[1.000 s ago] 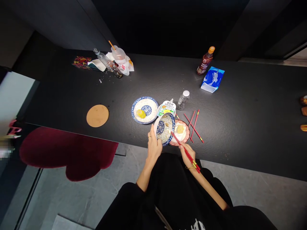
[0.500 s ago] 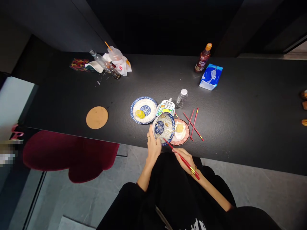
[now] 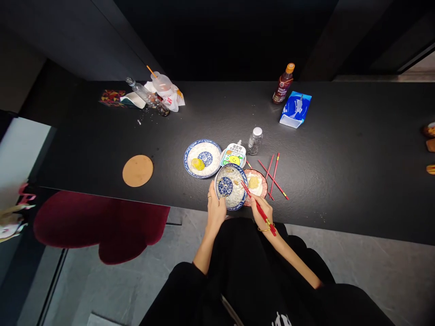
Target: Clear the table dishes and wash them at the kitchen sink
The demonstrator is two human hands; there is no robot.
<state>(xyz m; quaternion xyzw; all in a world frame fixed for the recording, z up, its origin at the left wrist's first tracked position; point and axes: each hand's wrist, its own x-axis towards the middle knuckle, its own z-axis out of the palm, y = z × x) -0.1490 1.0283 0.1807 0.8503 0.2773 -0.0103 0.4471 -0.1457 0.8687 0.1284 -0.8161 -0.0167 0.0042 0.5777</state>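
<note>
My left hand (image 3: pixel 216 209) grips the near left rim of a blue-and-white bowl (image 3: pixel 225 186), tilted so its inside faces me. Small brownish bits cling inside it. Red chopsticks (image 3: pixel 261 212) with gold bands are held in my right hand (image 3: pixel 261 213), their tips over the bowl's right side. Partly behind the bowl lies a pink-rimmed plate (image 3: pixel 264 189) with a pale yellow piece of food (image 3: pixel 253 182) on it. Left of the bowl, a blue-and-white plate (image 3: pixel 212 171) bears a yellow item (image 3: pixel 197 164). A printed pouch (image 3: pixel 234 155) lies just beyond the bowl.
Several loose red chopsticks (image 3: pixel 274 175) lie crossed to the right. A clear jar (image 3: pixel 254 141) stands behind them. Farther back are a sauce bottle (image 3: pixel 283 84) and a blue packet (image 3: pixel 296 110). A round cork mat (image 3: pixel 137 170), a plastic bottle (image 3: pixel 148 97) and a cup (image 3: pixel 161 83) are leftward.
My right hand has moved up with the chopsticks, shifting their tips from the bowl's lower part to its right side. The left hand keeps its hold on the bowl.
</note>
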